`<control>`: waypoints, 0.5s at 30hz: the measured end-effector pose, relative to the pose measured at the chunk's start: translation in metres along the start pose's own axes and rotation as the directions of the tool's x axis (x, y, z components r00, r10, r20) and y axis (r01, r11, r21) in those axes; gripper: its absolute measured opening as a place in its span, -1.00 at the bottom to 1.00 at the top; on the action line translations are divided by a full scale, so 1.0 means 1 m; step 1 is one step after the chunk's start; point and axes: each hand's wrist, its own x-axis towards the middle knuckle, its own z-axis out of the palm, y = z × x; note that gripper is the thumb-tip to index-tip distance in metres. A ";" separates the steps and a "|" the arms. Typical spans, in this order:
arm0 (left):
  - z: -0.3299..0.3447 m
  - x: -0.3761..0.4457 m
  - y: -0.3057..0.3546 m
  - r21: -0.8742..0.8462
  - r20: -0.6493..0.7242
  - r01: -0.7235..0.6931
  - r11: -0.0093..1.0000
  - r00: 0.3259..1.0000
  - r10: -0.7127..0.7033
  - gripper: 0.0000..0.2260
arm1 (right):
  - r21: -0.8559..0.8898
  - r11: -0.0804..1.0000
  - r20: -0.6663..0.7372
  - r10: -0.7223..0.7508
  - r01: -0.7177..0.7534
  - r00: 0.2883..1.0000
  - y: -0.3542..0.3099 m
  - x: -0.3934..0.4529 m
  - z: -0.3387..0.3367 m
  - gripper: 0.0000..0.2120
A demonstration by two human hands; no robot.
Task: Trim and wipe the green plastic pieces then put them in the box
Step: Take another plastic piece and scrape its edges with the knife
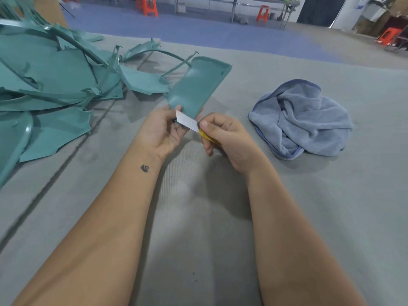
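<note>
My right hand [223, 138] is curled tight round a yellow-handled knife [189, 123], thumb pressed near the root of the bare blade. My left hand [163, 129] pinches the near end of a green plastic piece [196, 89], thumb on top and fingers beneath, with the far end raised off the grey table [198, 239]. The blade lies flat against the piece's near edge, right beside my left thumb — little margin there.

Stage, as I judge it: trimming this one piece. Wiping not yet done; the blue cloth [302, 120] sits crumpled to the right, well apart from both hands. No box is in view, so I cannot say how many pieces are packed.

To the left, a heap of green sprues and offcuts [55, 80] spreads across the table, its nearest bits just beside the held piece. Whether untrimmed pieces remain in it I cannot tell.

Room: the table in front and between my forearms gives open space; the left side is crowded — orange stools [150, 6] stand far off.
</note>
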 end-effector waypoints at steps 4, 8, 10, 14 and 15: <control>0.001 0.000 -0.003 -0.019 -0.009 0.064 0.998 0.998 -0.064 -0.76 | 0.013 1.000 -0.078 0.007 -0.006 0.997 0.004 0.001 0.002 -0.83; 0.002 0.000 -0.003 -0.047 -0.024 0.078 0.996 0.997 -0.080 -0.78 | 0.002 1.000 -0.128 -0.019 0.020 0.992 0.007 0.000 0.002 -0.85; 0.003 -0.001 -0.003 -0.050 -0.022 0.087 0.995 0.996 -0.088 -0.78 | 0.006 1.000 -0.148 -0.024 0.025 0.989 0.007 0.001 0.003 -0.86; 0.003 -0.001 -0.002 -0.017 -0.014 0.101 0.995 0.995 -0.101 -0.80 | 0.010 0.999 -0.165 -0.043 0.046 0.985 0.009 0.002 0.002 -0.86; 0.003 -0.001 -0.001 -0.014 -0.016 0.101 0.995 0.995 -0.101 -0.80 | 0.005 0.999 -0.163 -0.048 0.049 0.985 0.010 0.002 0.002 -0.86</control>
